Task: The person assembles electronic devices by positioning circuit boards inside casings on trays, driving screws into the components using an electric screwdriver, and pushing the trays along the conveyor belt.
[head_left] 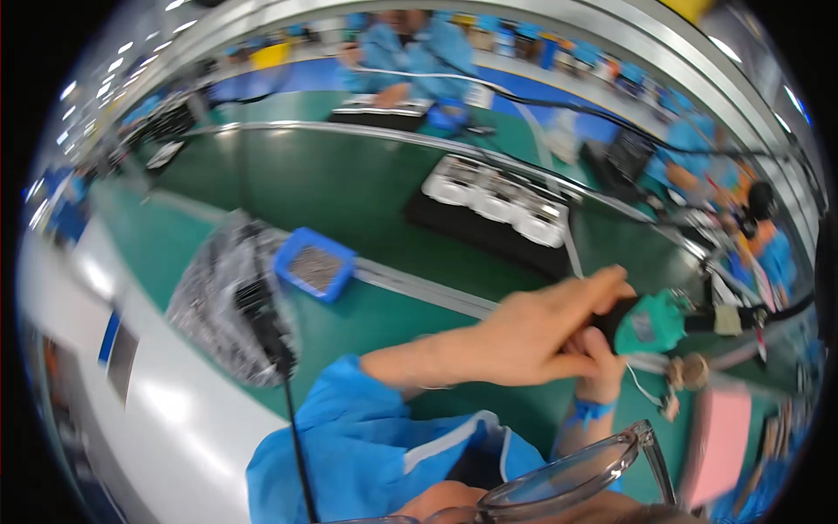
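On the worktop we count one green-headed tool, one blue tray, one plastic bag and one black holder bearing white parts. Our left hand partly hides our right hand. The green-headed tool sits just right of our bent fingers; whether either hand grasps it, we cannot tell.

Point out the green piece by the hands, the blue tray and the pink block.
Green piece (662, 326): head view, on the middle of its green body.
Blue tray (302, 237): head view, on its wall near the far corner.
Pink block (721, 441): head view, on the middle of its pink face.
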Demonstrator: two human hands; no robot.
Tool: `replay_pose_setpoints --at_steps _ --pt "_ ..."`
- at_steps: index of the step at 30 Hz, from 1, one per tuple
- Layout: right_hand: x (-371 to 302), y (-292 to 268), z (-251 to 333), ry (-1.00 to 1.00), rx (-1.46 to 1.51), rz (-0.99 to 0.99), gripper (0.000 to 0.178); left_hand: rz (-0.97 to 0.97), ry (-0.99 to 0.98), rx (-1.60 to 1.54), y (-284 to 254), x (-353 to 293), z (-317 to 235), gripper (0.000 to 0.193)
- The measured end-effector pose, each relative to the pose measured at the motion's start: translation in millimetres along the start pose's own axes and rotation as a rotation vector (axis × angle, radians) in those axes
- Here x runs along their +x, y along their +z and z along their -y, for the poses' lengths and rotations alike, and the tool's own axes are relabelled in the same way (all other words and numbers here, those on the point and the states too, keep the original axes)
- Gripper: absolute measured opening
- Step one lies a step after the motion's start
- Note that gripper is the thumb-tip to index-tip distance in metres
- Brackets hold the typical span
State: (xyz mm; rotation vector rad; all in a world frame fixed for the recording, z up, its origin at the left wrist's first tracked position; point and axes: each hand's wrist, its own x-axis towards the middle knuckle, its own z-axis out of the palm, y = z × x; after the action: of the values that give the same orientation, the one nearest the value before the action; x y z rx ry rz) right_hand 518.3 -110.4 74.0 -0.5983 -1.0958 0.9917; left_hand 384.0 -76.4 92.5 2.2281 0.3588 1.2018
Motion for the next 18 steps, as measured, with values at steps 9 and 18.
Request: replay_pose_setpoints --at_steps 9,18 --pt "10 -29 20 -0.141 0.157 0.119 0.036 -0.134 0.743 -0.11 -14 -14 -12 0.014" --pt "18 -35 21 -0.143 0.1 0.106 0.038 -0.081 0.424 -0.364 -10 -24 -32 0.016"
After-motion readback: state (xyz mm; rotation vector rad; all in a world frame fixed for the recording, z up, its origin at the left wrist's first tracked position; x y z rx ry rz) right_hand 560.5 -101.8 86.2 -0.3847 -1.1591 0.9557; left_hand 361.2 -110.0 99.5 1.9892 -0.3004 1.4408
